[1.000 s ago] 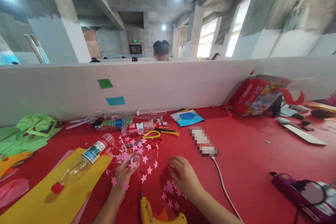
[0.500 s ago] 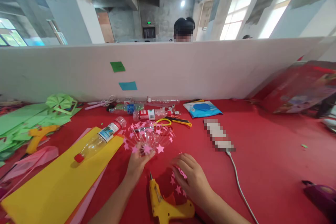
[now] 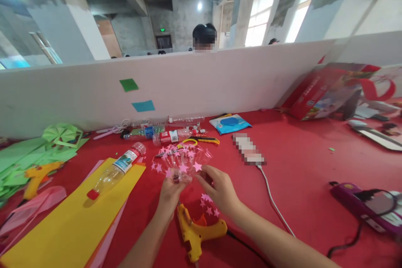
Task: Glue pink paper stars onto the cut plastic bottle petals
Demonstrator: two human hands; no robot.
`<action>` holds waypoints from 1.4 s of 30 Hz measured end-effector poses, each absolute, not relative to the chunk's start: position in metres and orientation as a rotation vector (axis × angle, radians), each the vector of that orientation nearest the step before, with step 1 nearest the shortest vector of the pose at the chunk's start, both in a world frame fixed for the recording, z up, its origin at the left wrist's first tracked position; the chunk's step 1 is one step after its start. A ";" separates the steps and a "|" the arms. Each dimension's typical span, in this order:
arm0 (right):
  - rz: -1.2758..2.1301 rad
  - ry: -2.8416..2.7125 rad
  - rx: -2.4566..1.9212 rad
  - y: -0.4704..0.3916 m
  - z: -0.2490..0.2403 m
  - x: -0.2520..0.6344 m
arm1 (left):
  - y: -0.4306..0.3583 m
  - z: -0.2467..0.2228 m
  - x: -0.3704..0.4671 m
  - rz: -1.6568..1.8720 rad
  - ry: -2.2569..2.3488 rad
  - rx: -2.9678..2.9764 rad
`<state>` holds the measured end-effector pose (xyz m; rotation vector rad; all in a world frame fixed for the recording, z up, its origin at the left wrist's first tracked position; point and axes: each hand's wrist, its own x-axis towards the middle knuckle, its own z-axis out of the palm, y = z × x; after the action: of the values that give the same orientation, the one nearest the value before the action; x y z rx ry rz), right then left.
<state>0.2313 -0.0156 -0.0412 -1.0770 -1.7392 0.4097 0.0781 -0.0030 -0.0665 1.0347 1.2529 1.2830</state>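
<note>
My left hand (image 3: pixel 171 194) is closed around the base of a clear plastic bottle cut into fanned-out strips (image 3: pixel 177 159), many tipped with small pink stars. From the right, my right hand (image 3: pixel 220 186) reaches its edge, thumb and forefinger bent together at one pink star (image 3: pixel 197 167). Loose pink stars (image 3: pixel 209 205) lie on the red table below that hand. Between my forearms rests a yellow glue gun (image 3: pixel 199 230), its nozzle pointing toward the left hand. Behind the cut bottle are yellow-handled scissors (image 3: pixel 188 142) and a yellow utility knife (image 3: pixel 207 139).
To the left, a whole bottle (image 3: pixel 116 171) lies on yellow sheets (image 3: pixel 72 213), near another glue gun (image 3: pixel 39 176) and green paper (image 3: pixel 19 155). More bottles (image 3: pixel 171 136), a wipes pack (image 3: pixel 230 123), a blurred white object with a cable (image 3: pixel 249 148) and a purple power strip (image 3: pixel 367 207) surround the workspace.
My right hand has moved up from the loose stars to the cut bottle's edge, at a star there. My left hand still holds the bottle. The view has turned right.
</note>
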 end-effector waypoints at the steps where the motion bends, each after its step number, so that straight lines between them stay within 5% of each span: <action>1: 0.392 -1.726 -1.075 -0.017 -0.043 0.231 | -0.004 -0.065 0.078 1.277 1.277 1.051; 20: 0.497 -1.785 -1.063 -0.023 -0.064 0.231 | -0.010 -0.062 0.069 1.155 1.497 1.405; 37: 0.229 -1.861 -0.863 -0.035 -0.060 0.231 | -0.013 -0.057 0.071 1.187 1.480 1.256; 42: 0.457 -1.672 -1.044 -0.033 -0.055 0.233 | -0.013 -0.064 0.068 1.194 1.436 1.215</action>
<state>0.2326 -0.0334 -0.0549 -1.0444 -1.6720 0.4565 0.0678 -0.0128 -0.0642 1.2152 1.4356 1.1945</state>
